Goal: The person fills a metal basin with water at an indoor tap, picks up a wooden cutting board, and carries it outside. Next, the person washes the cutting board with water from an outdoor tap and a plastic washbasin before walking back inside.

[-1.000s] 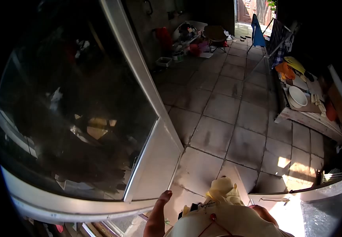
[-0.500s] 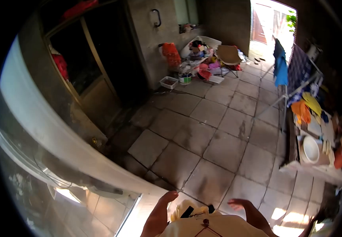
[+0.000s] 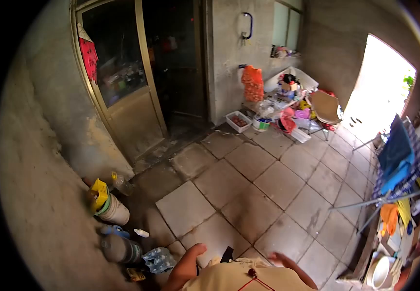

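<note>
At the bottom of the head view, my left hand [image 3: 197, 250] hangs at the left of my body, foreshortened. Its fingers are mostly hidden, and I see nothing held in it. My right hand [image 3: 279, 259] hangs on the other side, its fingers loosely stretched and nothing in them. Between the hands is the front of my pale yellow top [image 3: 241, 279], with a red cord and a dark red bead. Both hands are above the tiled floor [image 3: 239, 208], apart from any object.
A glazed door [image 3: 130, 114] stands beside a dark doorway. Buckets and a yellow basket [image 3: 99, 195] line the left wall, near a large bottle [image 3: 122, 248]. A folding chair [image 3: 325, 107] and clutter lie at the back. At right stand a drying rack [image 3: 382, 201] and a white basin [image 3: 380, 270].
My view has swung left and moved forward through the room. The pale frame and glass at left have gone from view; the left wall and its buckets now show. Both hands stay low beside my body.
</note>
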The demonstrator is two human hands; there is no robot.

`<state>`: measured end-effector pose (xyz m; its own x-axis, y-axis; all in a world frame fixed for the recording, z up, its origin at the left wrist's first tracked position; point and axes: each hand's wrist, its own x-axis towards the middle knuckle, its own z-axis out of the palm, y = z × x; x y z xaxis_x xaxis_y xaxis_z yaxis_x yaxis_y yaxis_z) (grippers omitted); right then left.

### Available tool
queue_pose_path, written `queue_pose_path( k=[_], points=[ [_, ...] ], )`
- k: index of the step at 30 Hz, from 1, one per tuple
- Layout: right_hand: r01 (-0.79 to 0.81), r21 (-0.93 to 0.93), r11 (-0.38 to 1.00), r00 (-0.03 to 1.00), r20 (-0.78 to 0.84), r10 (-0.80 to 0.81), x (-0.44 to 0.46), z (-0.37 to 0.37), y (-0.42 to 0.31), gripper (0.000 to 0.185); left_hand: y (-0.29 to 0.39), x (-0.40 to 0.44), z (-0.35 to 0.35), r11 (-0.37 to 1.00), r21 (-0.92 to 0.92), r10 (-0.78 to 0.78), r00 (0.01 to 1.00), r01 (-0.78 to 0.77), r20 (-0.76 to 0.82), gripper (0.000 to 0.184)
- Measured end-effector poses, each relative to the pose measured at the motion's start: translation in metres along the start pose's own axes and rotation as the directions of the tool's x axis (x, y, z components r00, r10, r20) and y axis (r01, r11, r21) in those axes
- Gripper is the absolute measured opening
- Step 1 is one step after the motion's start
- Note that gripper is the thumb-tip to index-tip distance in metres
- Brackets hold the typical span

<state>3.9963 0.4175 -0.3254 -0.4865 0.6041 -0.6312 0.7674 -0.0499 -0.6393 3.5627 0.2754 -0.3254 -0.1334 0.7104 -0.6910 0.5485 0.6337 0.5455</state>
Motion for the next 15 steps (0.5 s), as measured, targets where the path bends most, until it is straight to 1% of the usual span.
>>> queue_pose_path(
  k=[1, 2, 3, 4, 5, 6, 7, 9, 10, 12, 14, 15],
  points=[
    [-0.032, -0.37, 0.928, 0.983, 0.159, 0.097, 0.026, 0.012, 0.046, 0.051, 0.017, 0.011, -0.029, 0.989, 0.144, -0.034, 0.999, 0.035, -0.012, 0.025],
    [-0.222, -0.196, 0.955, 0.947, 0.192, 0.259, 0.013, 0.008, 0.045, 0.05, 0.032, 0.022, -0.056, 0.972, 0.223, -0.071, 0.997, 0.077, -0.036, 0.026],
    [-0.441, 0.103, 0.891, 0.886, 0.208, 0.415, 0.002, -0.005, 0.034, 0.048, 0.024, 0.042, -0.071, 0.972, 0.214, -0.091, 0.995, 0.098, -0.041, 0.026],
    [-0.546, 0.254, 0.798, 0.836, 0.226, 0.5, -0.002, -0.021, 0.018, 0.047, 0.018, 0.066, -0.087, 0.998, 0.055, 0.009, 0.992, -0.003, -0.123, 0.025],
    [-0.594, 0.327, 0.735, 0.804, 0.23, 0.548, 0.003, -0.038, 0.007, 0.045, 0.015, 0.092, -0.108, 0.988, -0.088, 0.101, 0.969, -0.124, -0.224, 0.025],
    [-0.624, 0.368, 0.69, 0.78, 0.231, 0.582, 0.012, -0.053, -0.003, 0.044, 0.021, 0.11, -0.129, 0.978, -0.208, -0.013, 0.978, -0.031, -0.209, 0.025],
    [-0.641, 0.393, 0.659, 0.763, 0.231, 0.604, 0.027, -0.069, -0.011, 0.043, 0.02, 0.126, -0.149, 0.979, -0.202, -0.019, 0.974, -0.028, -0.225, 0.025],
    [-0.672, 0.425, 0.606, 0.727, 0.229, 0.647, 0.065, -0.105, -0.028, 0.04, 0.024, 0.151, -0.181, 0.974, -0.195, 0.028, 0.915, -0.115, -0.402, 0.024],
    [-0.685, 0.437, 0.583, 0.711, 0.228, 0.665, 0.086, -0.123, -0.036, 0.038, 0.019, 0.163, -0.196, 0.979, -0.165, 0.03, 0.894, -0.115, -0.447, 0.022],
    [-0.696, 0.444, 0.563, 0.694, 0.217, 0.687, 0.137, -0.165, -0.054, 0.036, 0.013, 0.176, -0.232, 0.999, 0.027, 0.029, 0.937, -0.02, -0.349, 0.021],
    [-0.679, 0.45, 0.579, 0.707, 0.192, 0.68, 0.198, -0.214, -0.08, 0.033, -0.005, 0.188, -0.259, 0.998, -0.011, -0.069, 0.97, 0.069, -0.232, 0.02],
    [-0.675, 0.453, 0.581, 0.708, 0.18, 0.682, 0.227, -0.238, -0.097, 0.032, -0.001, 0.184, -0.277, 0.987, -0.04, -0.161, 0.956, 0.156, -0.243, 0.02]
  ],
)
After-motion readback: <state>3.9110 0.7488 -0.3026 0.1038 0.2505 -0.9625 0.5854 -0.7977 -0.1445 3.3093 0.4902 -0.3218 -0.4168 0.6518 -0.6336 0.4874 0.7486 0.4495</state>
